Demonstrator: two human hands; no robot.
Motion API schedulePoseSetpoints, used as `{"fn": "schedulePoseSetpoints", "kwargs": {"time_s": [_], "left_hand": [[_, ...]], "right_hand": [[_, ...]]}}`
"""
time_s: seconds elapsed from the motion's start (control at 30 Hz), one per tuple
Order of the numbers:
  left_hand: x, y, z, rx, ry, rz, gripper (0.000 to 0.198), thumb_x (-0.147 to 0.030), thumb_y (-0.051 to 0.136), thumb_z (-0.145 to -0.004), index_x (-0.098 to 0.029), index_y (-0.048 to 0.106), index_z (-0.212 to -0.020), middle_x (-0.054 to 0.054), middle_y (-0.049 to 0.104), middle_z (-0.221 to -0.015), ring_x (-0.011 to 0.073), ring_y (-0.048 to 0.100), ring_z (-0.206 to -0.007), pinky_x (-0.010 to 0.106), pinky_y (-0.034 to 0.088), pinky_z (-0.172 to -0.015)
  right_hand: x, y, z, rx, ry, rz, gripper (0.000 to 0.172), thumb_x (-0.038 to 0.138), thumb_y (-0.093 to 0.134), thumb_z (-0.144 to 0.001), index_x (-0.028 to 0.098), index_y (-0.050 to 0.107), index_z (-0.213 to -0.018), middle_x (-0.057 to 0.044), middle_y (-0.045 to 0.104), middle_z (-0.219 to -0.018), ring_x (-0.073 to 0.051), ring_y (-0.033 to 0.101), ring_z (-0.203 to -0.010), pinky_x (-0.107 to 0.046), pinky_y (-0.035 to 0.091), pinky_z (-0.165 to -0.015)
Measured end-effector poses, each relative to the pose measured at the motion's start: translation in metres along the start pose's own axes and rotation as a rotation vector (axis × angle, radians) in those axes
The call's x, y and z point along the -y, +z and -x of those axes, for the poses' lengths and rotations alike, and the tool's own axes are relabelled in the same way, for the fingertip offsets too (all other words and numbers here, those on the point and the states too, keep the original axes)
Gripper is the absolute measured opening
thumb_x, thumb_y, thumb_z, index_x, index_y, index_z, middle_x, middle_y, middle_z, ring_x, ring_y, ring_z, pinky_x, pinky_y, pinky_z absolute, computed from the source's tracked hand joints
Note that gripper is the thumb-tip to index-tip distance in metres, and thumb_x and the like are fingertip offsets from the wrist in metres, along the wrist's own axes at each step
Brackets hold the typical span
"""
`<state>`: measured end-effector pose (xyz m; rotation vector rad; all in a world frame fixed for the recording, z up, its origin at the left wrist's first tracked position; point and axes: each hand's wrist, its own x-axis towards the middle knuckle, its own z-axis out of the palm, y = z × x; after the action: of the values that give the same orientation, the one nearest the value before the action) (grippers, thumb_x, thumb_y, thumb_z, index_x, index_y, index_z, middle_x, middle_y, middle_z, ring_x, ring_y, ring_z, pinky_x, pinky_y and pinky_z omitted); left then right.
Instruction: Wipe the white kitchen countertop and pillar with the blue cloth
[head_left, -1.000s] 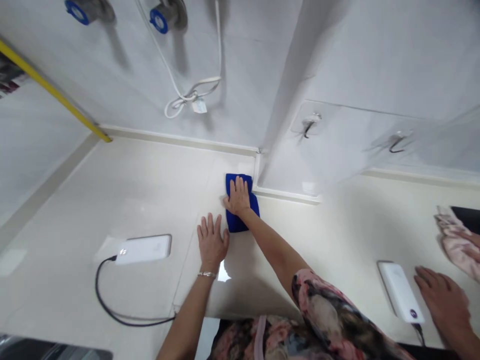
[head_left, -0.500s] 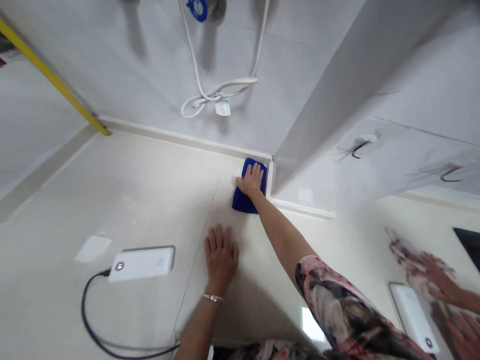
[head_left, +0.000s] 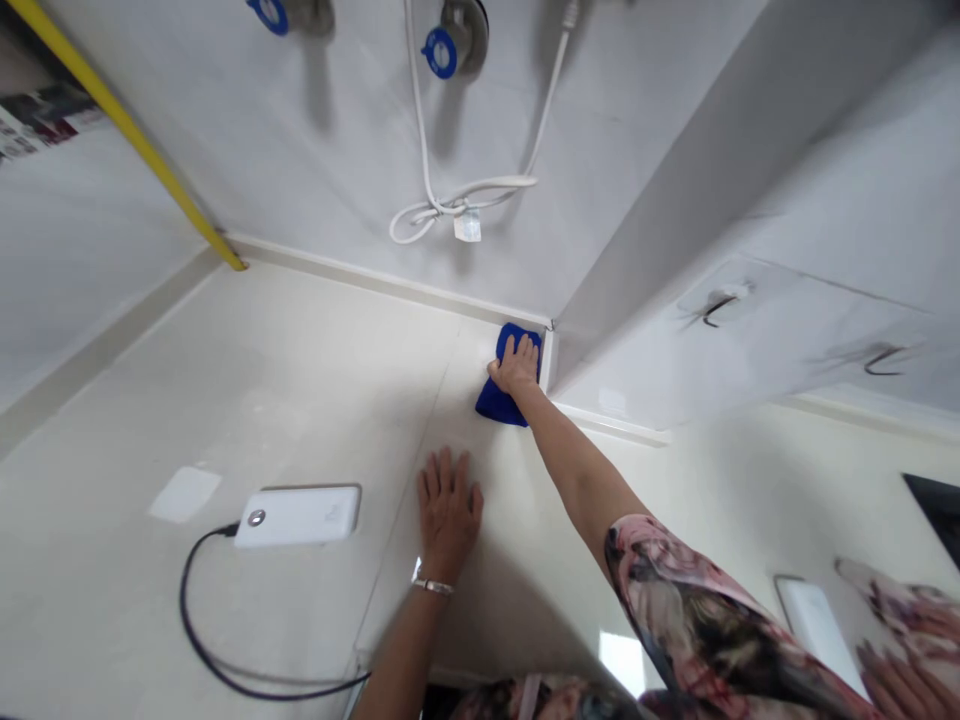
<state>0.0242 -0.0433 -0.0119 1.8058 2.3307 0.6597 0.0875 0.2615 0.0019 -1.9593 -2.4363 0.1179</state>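
My right hand presses down on a folded blue microfibre cloth, pushing it into the corner where the cream stone countertop meets the wall's upstand. The cloth shows around my palm and fingers. My left hand lies flat on the countertop with its fingers spread, nearer the cloth than the white power bank to its left. A silver bracelet circles my left wrist.
A black cable runs from that power bank. At lower right, a co-worker's hand is beside a pink cloth and a second power bank. Tiled walls carry blue-marked valves, a coiled white cord and metal hooks.
My right hand has pushed the blue cloth farther into the corner, and the cloth looks more bunched. My left hand has barely shifted. The co-worker's hand has moved lower right, with the pink cloth.
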Motion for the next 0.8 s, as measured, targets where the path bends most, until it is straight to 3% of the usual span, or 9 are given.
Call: {"fn": "schedulePoseSetpoints", "kwargs": {"time_s": [0.37,0.53,0.7,0.8], "left_hand": [[0.001,0.001,-0.003,-0.034,0.010,-0.025,0.057,-0.031,0.048,-0.101,-0.017,0.050,-0.156,0.019,0.035,-0.169,0.0388,0.020,-0.161,0.066,0.026,-0.126],[0.000,0.000,-0.006,-0.043,0.010,-0.018,0.057,-0.031,0.047,-0.101,-0.017,0.050,-0.156,0.019,0.032,-0.170,0.0384,0.016,-0.162,0.066,0.023,-0.127],[-0.002,-0.003,-0.007,-0.049,0.019,-0.030,0.055,-0.031,0.048,-0.101,-0.015,0.052,-0.153,0.020,0.036,-0.168,0.0386,0.018,-0.161,0.064,0.025,-0.126],[-0.001,-0.003,-0.008,-0.062,0.024,-0.035,0.054,-0.032,0.046,-0.101,-0.015,0.054,-0.152,0.020,0.038,-0.167,0.0388,0.021,-0.160,0.064,0.025,-0.126]], "right_hand": [[0.002,0.009,0.049,-0.055,-0.092,-0.069,0.085,0.039,0.049,-0.092,-0.005,0.026,-0.161,-0.035,0.023,-0.167,-0.047,0.026,-0.155,-0.065,0.014,-0.126],[0.001,0.017,0.096,-0.097,-0.150,-0.110,0.091,0.049,0.051,-0.088,0.000,0.029,-0.162,-0.028,0.021,-0.170,-0.043,0.017,-0.159,-0.063,0.009,-0.128],[-0.007,0.017,0.149,-0.119,-0.209,-0.172,0.087,0.053,0.052,-0.084,0.021,0.036,-0.164,-0.010,0.024,-0.173,-0.023,0.007,-0.164,-0.041,0.010,-0.132],[-0.016,0.016,0.183,-0.119,-0.274,-0.225,0.085,0.048,0.051,-0.087,0.014,0.036,-0.163,-0.015,0.025,-0.173,-0.028,0.012,-0.163,-0.048,0.008,-0.133]]}}
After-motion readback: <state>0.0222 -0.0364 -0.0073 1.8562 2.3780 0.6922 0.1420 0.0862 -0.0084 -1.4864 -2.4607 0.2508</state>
